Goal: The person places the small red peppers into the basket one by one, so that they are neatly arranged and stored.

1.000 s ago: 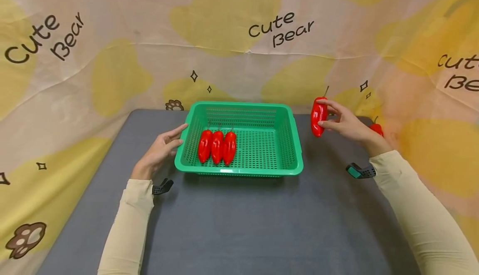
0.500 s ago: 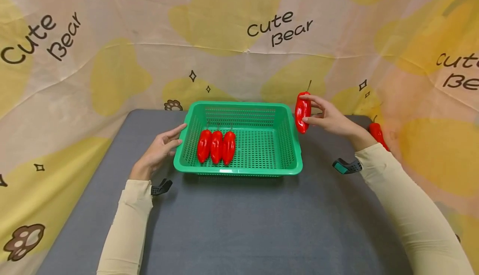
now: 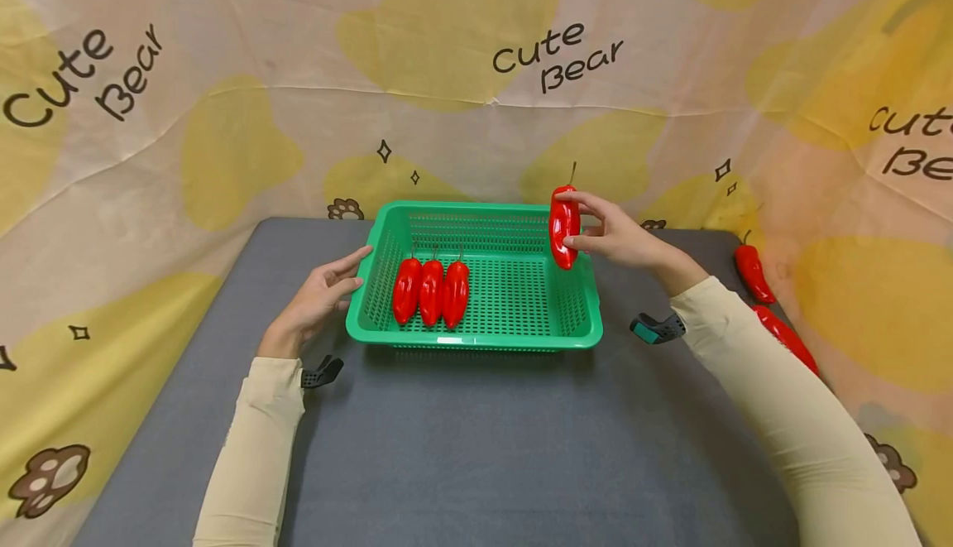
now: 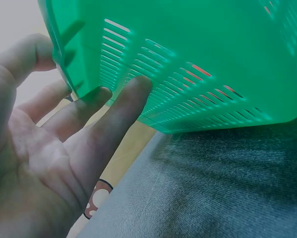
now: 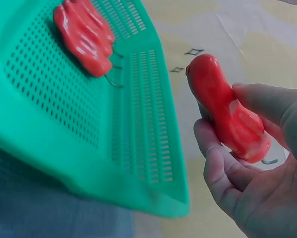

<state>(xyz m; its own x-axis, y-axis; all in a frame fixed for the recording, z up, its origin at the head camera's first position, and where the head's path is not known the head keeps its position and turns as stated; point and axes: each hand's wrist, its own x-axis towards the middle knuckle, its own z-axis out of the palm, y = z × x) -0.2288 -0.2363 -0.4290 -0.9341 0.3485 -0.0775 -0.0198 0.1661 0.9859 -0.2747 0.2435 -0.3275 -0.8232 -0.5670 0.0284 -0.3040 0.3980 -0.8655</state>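
Note:
A long red chili pepper (image 3: 563,228) is pinched between the thumb and fingers of my right hand (image 3: 621,237), stem up, over the right part of the green basket (image 3: 476,341). In the right wrist view the held pepper (image 5: 227,111) appears beside the basket's rim. Three more red peppers (image 3: 431,292) lie side by side in the left half of the basket, stems pointing to the back. My left hand (image 3: 316,299) rests at the basket's left side. Its extended fingers touch the slotted outer wall (image 4: 188,44), as the left wrist view shows.
Another red pepper (image 3: 754,272) lies at the table's right edge, and a further pepper (image 3: 785,338) there is partly covered by the right sleeve (image 3: 774,398). A patterned cloth (image 3: 447,50) hangs behind the grey table (image 3: 484,448) and along its sides.
My right hand has carried the pepper leftward from beside the basket to over its right side. Peppers at the right edge have come into fuller view. The left hand has stayed put.

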